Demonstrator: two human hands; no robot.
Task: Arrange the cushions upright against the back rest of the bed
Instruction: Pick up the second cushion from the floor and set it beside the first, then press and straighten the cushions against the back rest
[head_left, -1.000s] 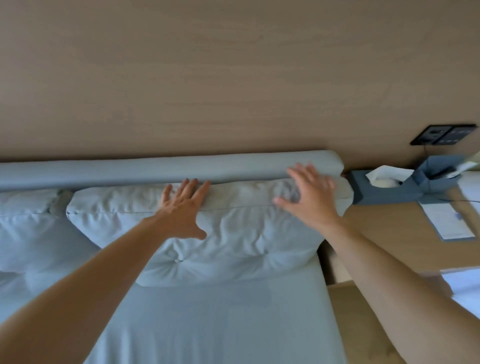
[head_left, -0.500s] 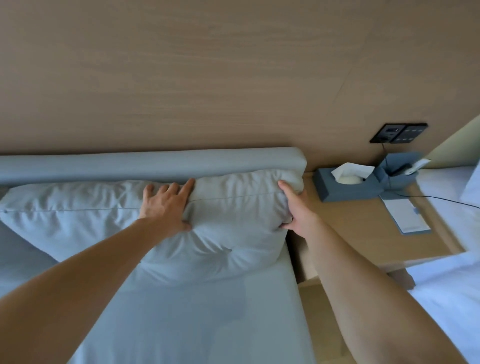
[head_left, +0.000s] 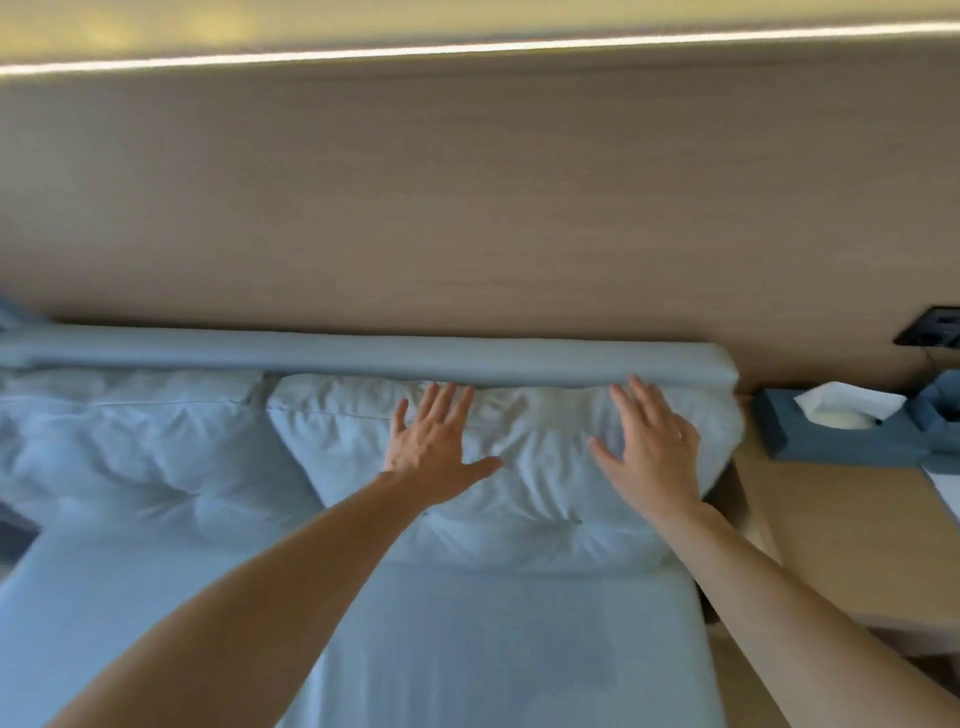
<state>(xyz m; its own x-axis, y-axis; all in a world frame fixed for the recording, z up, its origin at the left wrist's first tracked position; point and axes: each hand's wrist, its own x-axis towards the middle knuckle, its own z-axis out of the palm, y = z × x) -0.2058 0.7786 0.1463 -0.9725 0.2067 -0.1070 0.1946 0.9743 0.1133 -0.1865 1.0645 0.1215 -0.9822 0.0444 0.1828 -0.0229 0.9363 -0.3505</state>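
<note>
Against the back rest (head_left: 363, 358), both cushions are standing upright; left hand (head_left: 434, 457) and right hand (head_left: 649, 457), grips spread flat, are pressing the right cushion (head_left: 535, 499); little remaining.

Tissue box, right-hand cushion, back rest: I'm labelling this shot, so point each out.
tissue box (head_left: 826, 441), head view, blue front face.
right-hand cushion (head_left: 540, 447), head view, creased middle between the hands.
back rest (head_left: 363, 356), head view, padded top roll.

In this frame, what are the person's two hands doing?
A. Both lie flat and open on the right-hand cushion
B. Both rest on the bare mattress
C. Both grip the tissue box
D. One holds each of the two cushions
A: the left hand and right hand are spread, palms down, on the right-hand cushion, which leans against the back rest.
</note>
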